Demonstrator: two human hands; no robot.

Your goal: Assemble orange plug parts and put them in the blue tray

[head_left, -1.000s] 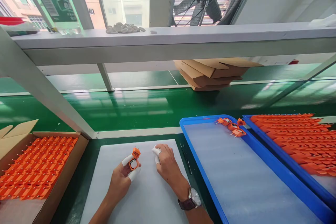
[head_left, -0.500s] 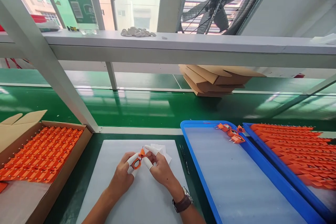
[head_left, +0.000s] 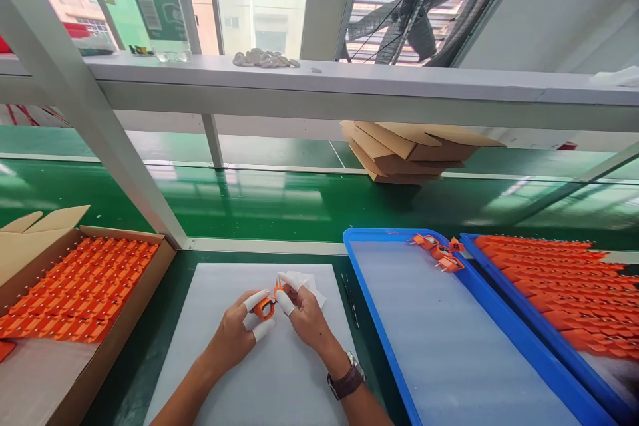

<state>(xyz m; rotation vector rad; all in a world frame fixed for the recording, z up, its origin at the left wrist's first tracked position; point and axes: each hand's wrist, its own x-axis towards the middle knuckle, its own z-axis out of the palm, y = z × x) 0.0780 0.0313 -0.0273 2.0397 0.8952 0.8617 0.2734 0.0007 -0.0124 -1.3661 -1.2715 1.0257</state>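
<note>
- Gripping an orange plug (head_left: 264, 309) at fingertip level, one part in each hand, over a white sheet (head_left: 279, 386) on a dark green table (head_left: 150, 339).
- Holding the rounded part in the left hand (head_left: 234, 336), with forefinger and thumb parted in an open curve around it, clamped at the fingertips rather than in the palm.
- Pinching the smaller, pronged part in the right hand (head_left: 307, 319), with forefinger and thumb nearly closed on it and prongs pointing up and away.
- Working with the hands close together but apart, linked only by the plug; wearing white finger covers (head_left: 256, 299) on both and a watch (head_left: 347, 383) on the right wrist.
- Showing just behind the right fingers, white paper pieces (head_left: 316, 294) on the sheet.
- Lying right of the sheet, a thin dark tool (head_left: 353, 303); beyond it, a blue tray (head_left: 377, 323) with a few orange plugs (head_left: 448, 263) at the far end.
- Flanking the scene, a second blue tray (head_left: 599, 383) at right and a cardboard box (head_left: 134, 299) at left, both bearing rows of orange pieces (head_left: 80, 286).
</note>
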